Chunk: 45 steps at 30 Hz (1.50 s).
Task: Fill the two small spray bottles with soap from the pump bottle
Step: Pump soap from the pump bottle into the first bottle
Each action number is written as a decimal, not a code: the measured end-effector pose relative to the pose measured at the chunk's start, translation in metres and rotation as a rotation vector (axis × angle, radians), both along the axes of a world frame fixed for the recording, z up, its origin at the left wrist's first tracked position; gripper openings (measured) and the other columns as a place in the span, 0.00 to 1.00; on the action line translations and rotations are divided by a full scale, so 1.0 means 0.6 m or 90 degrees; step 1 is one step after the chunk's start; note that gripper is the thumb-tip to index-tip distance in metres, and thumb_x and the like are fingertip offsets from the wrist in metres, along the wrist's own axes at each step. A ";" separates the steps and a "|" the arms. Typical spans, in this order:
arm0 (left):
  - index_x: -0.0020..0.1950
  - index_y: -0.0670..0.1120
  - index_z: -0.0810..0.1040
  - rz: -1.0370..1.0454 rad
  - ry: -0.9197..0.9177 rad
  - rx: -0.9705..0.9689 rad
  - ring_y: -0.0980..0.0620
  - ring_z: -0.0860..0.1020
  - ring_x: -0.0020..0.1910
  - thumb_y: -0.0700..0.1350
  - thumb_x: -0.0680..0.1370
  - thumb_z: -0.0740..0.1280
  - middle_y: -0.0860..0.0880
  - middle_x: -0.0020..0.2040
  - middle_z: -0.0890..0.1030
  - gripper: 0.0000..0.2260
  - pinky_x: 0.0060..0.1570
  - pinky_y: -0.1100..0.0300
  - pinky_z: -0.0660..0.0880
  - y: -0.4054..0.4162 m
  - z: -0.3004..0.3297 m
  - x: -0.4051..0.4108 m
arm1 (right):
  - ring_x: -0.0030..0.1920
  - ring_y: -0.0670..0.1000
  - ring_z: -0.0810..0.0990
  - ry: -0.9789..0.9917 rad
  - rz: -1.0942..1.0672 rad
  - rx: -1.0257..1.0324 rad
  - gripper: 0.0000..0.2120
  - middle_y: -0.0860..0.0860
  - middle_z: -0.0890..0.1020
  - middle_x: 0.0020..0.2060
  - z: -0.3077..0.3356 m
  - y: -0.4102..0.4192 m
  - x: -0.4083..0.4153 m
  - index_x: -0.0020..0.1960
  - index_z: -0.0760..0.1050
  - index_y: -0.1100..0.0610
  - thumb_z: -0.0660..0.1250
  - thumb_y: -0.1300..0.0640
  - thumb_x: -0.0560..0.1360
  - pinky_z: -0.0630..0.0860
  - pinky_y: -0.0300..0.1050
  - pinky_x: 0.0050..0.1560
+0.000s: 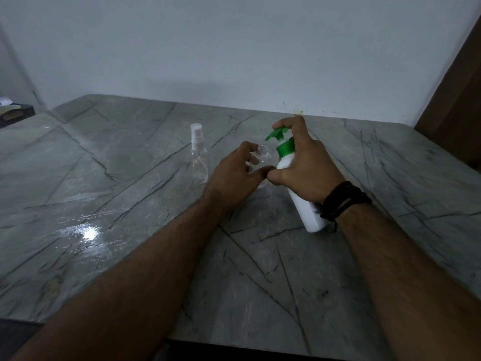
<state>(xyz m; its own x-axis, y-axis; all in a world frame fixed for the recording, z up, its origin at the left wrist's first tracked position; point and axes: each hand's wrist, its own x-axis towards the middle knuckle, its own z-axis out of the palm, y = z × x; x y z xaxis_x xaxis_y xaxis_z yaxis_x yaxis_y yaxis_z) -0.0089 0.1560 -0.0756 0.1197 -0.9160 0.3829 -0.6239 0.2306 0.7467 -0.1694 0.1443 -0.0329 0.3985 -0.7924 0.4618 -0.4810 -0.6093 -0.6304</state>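
Gripping a white pump bottle (299, 188) tilted toward the middle of the table, a person's right hand (304, 168) wraps its body with a finger on the green pump head (277, 133), whose spout sits just above the open neck of a small clear spray bottle (261, 158) clasped in the curled left hand (235, 175). A second spray bottle (198, 152), white sprayer on, stands upright just beyond and to the left on the grey veined stone table (104, 204), before a plain pale wall (234, 48); a dark band (343, 200) circles the right wrist.
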 end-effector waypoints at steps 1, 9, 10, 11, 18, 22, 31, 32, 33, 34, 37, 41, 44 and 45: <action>0.63 0.52 0.71 0.001 0.000 -0.002 0.52 0.79 0.50 0.55 0.74 0.71 0.52 0.57 0.79 0.21 0.47 0.50 0.81 0.000 0.000 0.000 | 0.41 0.49 0.81 -0.001 0.001 0.001 0.36 0.49 0.79 0.49 0.001 0.000 0.000 0.64 0.64 0.47 0.77 0.60 0.62 0.79 0.42 0.40; 0.63 0.52 0.71 0.004 -0.004 0.001 0.52 0.79 0.51 0.56 0.74 0.71 0.52 0.57 0.79 0.21 0.49 0.52 0.80 0.002 0.002 -0.002 | 0.43 0.51 0.81 0.009 -0.009 -0.009 0.37 0.51 0.79 0.52 -0.002 0.000 0.001 0.65 0.63 0.46 0.77 0.58 0.62 0.82 0.49 0.44; 0.63 0.52 0.71 0.004 -0.001 0.001 0.52 0.79 0.51 0.56 0.74 0.71 0.51 0.57 0.79 0.21 0.49 0.52 0.80 0.002 0.002 -0.001 | 0.43 0.51 0.81 0.009 -0.008 -0.011 0.37 0.51 0.80 0.51 -0.001 0.000 0.002 0.65 0.63 0.46 0.77 0.58 0.62 0.82 0.49 0.44; 0.64 0.51 0.72 0.003 0.002 0.000 0.52 0.79 0.51 0.55 0.74 0.71 0.51 0.57 0.79 0.21 0.48 0.52 0.80 0.002 0.002 -0.001 | 0.42 0.50 0.81 0.006 -0.007 -0.011 0.37 0.50 0.80 0.51 0.000 0.001 0.002 0.65 0.63 0.47 0.77 0.59 0.62 0.82 0.49 0.44; 0.64 0.51 0.71 -0.002 0.001 -0.004 0.51 0.80 0.50 0.55 0.74 0.71 0.50 0.57 0.79 0.21 0.43 0.51 0.81 0.002 0.001 0.000 | 0.42 0.49 0.81 0.000 -0.017 -0.016 0.35 0.50 0.79 0.49 -0.001 0.000 0.002 0.63 0.64 0.48 0.77 0.59 0.62 0.82 0.49 0.43; 0.64 0.52 0.71 0.000 -0.007 -0.002 0.52 0.79 0.50 0.56 0.74 0.71 0.50 0.57 0.79 0.21 0.43 0.50 0.81 0.002 0.001 -0.001 | 0.40 0.48 0.81 -0.002 -0.009 -0.017 0.36 0.48 0.80 0.48 0.000 0.000 0.001 0.64 0.64 0.48 0.77 0.60 0.61 0.81 0.47 0.41; 0.64 0.52 0.71 0.002 -0.001 0.001 0.52 0.79 0.50 0.56 0.74 0.71 0.51 0.57 0.79 0.21 0.44 0.51 0.81 0.002 0.002 -0.001 | 0.41 0.48 0.81 -0.004 -0.006 -0.015 0.36 0.48 0.80 0.48 -0.001 -0.001 0.002 0.64 0.64 0.47 0.77 0.60 0.62 0.81 0.46 0.42; 0.64 0.52 0.71 0.002 -0.002 0.002 0.52 0.79 0.50 0.56 0.74 0.71 0.51 0.57 0.79 0.22 0.44 0.51 0.81 0.002 0.002 0.000 | 0.41 0.48 0.81 -0.005 -0.004 -0.016 0.36 0.48 0.79 0.49 0.000 -0.001 0.002 0.64 0.64 0.47 0.77 0.60 0.61 0.81 0.46 0.42; 0.64 0.52 0.71 0.001 -0.005 0.002 0.52 0.79 0.50 0.55 0.74 0.71 0.51 0.57 0.79 0.22 0.44 0.50 0.81 0.001 0.002 0.000 | 0.42 0.47 0.81 -0.007 -0.002 -0.016 0.35 0.47 0.79 0.49 0.000 -0.002 0.002 0.62 0.64 0.48 0.77 0.60 0.61 0.81 0.46 0.43; 0.64 0.52 0.71 0.000 -0.008 0.001 0.52 0.79 0.50 0.56 0.74 0.71 0.51 0.57 0.79 0.22 0.44 0.50 0.81 0.001 0.001 0.000 | 0.43 0.47 0.81 -0.009 -0.003 -0.017 0.35 0.47 0.78 0.50 0.001 -0.002 0.002 0.61 0.64 0.48 0.77 0.60 0.61 0.81 0.46 0.43; 0.64 0.51 0.71 0.000 -0.007 -0.008 0.52 0.79 0.50 0.56 0.74 0.71 0.51 0.57 0.79 0.22 0.45 0.51 0.81 0.001 0.000 0.000 | 0.42 0.46 0.80 -0.008 -0.014 -0.022 0.34 0.45 0.77 0.49 -0.001 -0.003 0.001 0.61 0.63 0.47 0.78 0.60 0.62 0.81 0.45 0.44; 0.64 0.52 0.71 0.000 -0.003 -0.010 0.53 0.79 0.50 0.56 0.73 0.71 0.52 0.56 0.79 0.22 0.43 0.51 0.81 0.001 -0.002 0.001 | 0.41 0.47 0.81 -0.007 -0.013 -0.024 0.36 0.47 0.80 0.49 -0.001 -0.001 -0.001 0.64 0.64 0.46 0.77 0.59 0.61 0.82 0.47 0.43; 0.64 0.52 0.71 0.003 -0.003 -0.001 0.53 0.79 0.49 0.56 0.73 0.72 0.53 0.55 0.78 0.22 0.42 0.50 0.82 -0.001 -0.002 0.002 | 0.42 0.48 0.81 -0.004 -0.008 -0.019 0.35 0.47 0.79 0.49 0.001 -0.003 0.000 0.62 0.64 0.48 0.77 0.60 0.61 0.82 0.49 0.44; 0.64 0.52 0.71 0.004 -0.006 -0.002 0.53 0.79 0.50 0.56 0.73 0.72 0.53 0.55 0.78 0.22 0.44 0.50 0.81 -0.002 -0.002 0.002 | 0.42 0.48 0.81 -0.004 -0.008 -0.017 0.34 0.47 0.79 0.49 0.000 -0.003 0.001 0.61 0.64 0.48 0.77 0.60 0.61 0.82 0.49 0.44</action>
